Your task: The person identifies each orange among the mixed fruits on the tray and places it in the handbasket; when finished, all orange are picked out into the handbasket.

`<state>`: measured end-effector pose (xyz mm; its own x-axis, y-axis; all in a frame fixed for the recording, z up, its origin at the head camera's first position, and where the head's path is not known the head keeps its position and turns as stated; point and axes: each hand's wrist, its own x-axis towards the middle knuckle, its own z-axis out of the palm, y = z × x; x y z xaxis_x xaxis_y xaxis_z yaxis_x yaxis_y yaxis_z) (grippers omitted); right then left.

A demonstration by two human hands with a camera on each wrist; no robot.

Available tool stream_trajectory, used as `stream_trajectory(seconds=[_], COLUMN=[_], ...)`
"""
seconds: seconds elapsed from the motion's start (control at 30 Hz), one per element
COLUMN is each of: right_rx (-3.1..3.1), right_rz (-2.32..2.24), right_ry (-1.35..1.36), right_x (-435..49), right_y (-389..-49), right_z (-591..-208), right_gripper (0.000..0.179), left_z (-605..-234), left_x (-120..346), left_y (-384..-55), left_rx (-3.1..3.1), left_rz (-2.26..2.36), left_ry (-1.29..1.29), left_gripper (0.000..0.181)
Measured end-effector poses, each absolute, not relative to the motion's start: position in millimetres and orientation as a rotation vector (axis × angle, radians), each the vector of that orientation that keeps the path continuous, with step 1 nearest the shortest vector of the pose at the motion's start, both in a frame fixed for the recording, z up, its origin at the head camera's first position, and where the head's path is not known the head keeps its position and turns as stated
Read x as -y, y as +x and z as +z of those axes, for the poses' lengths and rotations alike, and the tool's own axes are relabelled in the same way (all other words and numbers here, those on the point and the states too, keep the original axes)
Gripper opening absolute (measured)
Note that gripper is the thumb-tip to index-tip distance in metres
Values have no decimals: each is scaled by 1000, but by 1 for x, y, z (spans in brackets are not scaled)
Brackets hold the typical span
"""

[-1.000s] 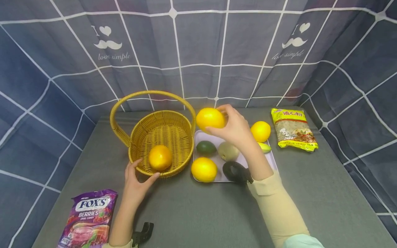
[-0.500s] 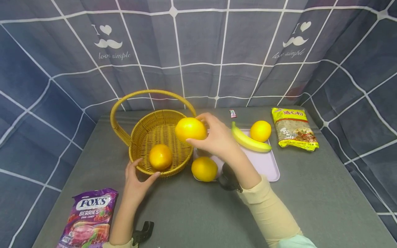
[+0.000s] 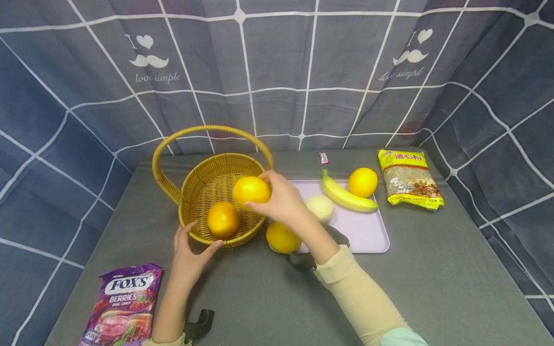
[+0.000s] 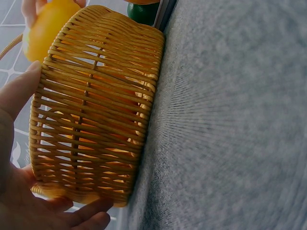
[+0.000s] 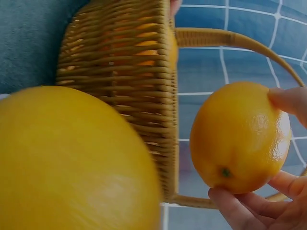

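Note:
A round wicker basket [image 3: 220, 185] with a tall handle stands left of centre, one orange [image 3: 223, 219] lying inside. My left hand [image 3: 190, 257] holds its near rim, the thumb on the edge and fingers along the woven side [image 4: 96, 110] in the left wrist view. My right hand [image 3: 281, 202] grips another orange [image 3: 251, 189] above the right part of the basket opening. Thumb and fingertips press around that orange [image 5: 240, 136] in the right wrist view. Below the right hand, a yellow-orange fruit [image 3: 282, 239] sits at the tray's front left corner.
The pale lilac tray [image 3: 368, 235] holds a banana [image 3: 348, 196], a pale round fruit [image 3: 320, 208] and an orange [image 3: 362, 182]. A dark green fruit [image 4: 143, 13] shows beside the basket. Around lie a pasta bag [image 3: 411, 180], a wrapped candy [image 3: 323, 157] and a purple candy bag [image 3: 123, 305].
My right hand has carried the orange left and down, from above the tray to over the basket opening. The left hand and basket have stayed in place.

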<state>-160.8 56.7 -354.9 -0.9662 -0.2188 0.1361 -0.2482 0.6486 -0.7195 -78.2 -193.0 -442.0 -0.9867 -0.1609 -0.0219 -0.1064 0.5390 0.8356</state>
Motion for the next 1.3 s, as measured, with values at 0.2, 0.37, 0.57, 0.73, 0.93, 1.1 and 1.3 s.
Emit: stream_trajectory(seconds=[0.2, 0.37, 0.57, 0.73, 0.93, 1.1, 1.3], right_rx=[2860, 2881, 2881, 2887, 2903, 2917, 2931], right_rz=[1149, 1033, 935, 886, 783, 669, 573], right_ry=[391, 387, 417, 418, 410, 416, 436], right_x=[-49, -42, -33, -28, -20, -16, -15], right_y=[-166, -170, -172, -173, -175, -174, -172], right_z=[-367, -375, -378, -381, -385, -386, -388], right_gripper=[68, 68, 68, 70, 72, 75, 74], left_z=[-442, -443, -444, -444, -445, -443, -442], left_x=[193, 193, 194, 194, 193, 193, 192], left_y=[-78, -79, -78, -79, -79, -77, -77], left_rx=[2710, 2702, 2705, 2711, 2707, 2709, 2708], left_rz=[-1464, -1464, -1454, -1451, -1458, -1460, -1458], left_ry=[244, 235, 240, 253, 243, 228, 221], left_gripper=[85, 85, 84, 85, 85, 84, 84])
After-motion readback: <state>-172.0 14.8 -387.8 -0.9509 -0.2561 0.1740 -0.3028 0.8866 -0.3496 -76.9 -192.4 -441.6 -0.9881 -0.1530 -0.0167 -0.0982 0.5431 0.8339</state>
